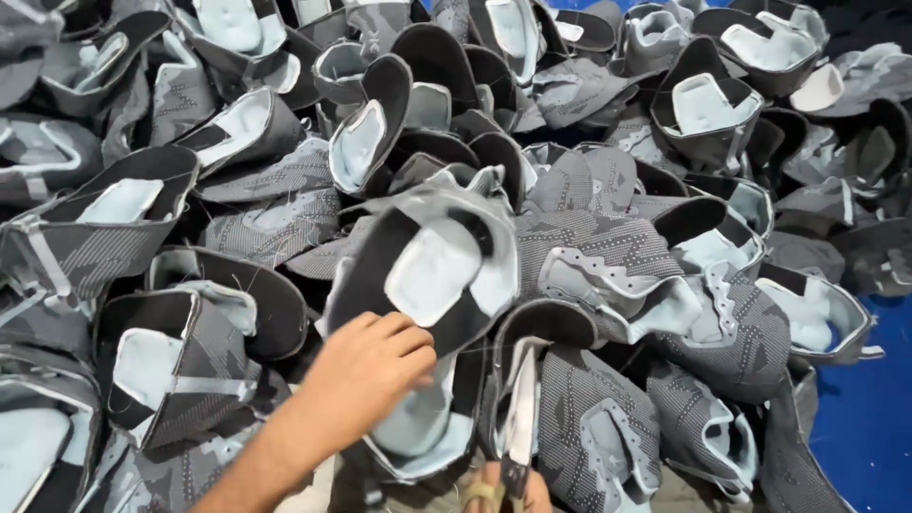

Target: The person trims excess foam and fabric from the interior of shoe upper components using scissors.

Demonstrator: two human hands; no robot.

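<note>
Grey knitted fabric with a woven zigzag pattern and pale blue foam lining makes up the shoe upper (432,285) that the left hand (366,370) holds, fingers curled shut around its lower edge at about 7 o'clock from the upper's padded tongue. This upper sits near the middle of the view, its soft collar open and curved like a cup, black trim along the rim. At 6 o'clock, at the very bottom edge, the right hand (508,489) shows only partly, closed on a pair of small thread snips (521,427) whose slim metal blades point up toward 12 o'clock, just beside the held upper. All around lies a dense heap of matching uppers (608,256), limp, folded and overlapping, with loose threads trailing. At 4 o'clock a smooth blue surface (869,418) shows beneath the heap.
</note>
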